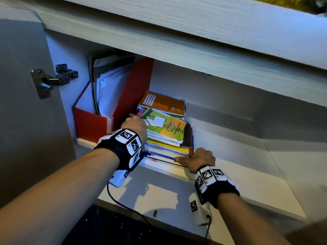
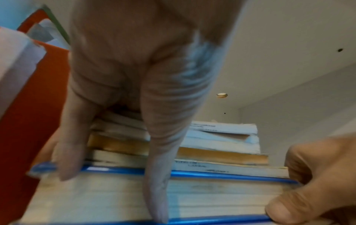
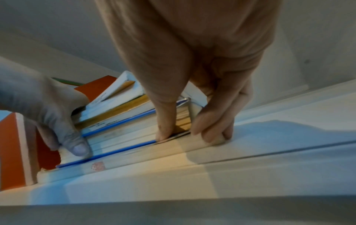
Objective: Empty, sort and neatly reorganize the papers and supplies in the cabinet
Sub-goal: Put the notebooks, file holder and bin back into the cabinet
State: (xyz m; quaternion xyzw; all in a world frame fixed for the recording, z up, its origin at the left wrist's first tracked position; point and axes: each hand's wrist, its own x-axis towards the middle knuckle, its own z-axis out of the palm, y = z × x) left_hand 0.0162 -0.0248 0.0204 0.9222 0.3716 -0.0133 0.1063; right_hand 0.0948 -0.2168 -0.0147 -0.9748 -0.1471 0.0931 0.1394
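A stack of notebooks and books (image 1: 166,133) lies on the cabinet floor, topped by an orange spiral notebook (image 1: 162,103) and a green and orange one. My left hand (image 1: 136,124) grips the stack's left front corner, fingers down its left side and thumb (image 2: 156,182) across the front edges. My right hand (image 1: 196,159) pinches the right front corner low down, thumb (image 3: 165,129) on the page edges of a thick blue-covered book (image 3: 123,137), fingers (image 3: 212,132) round its side. The stack rests flat on the floor.
A red magazine file (image 1: 92,124) full of white papers stands just left of the stack, close to my left hand. The cabinet door (image 1: 26,103) hangs open at left on its hinge (image 1: 53,80). A shelf runs overhead. Bare cabinet floor (image 1: 230,183) lies to the right.
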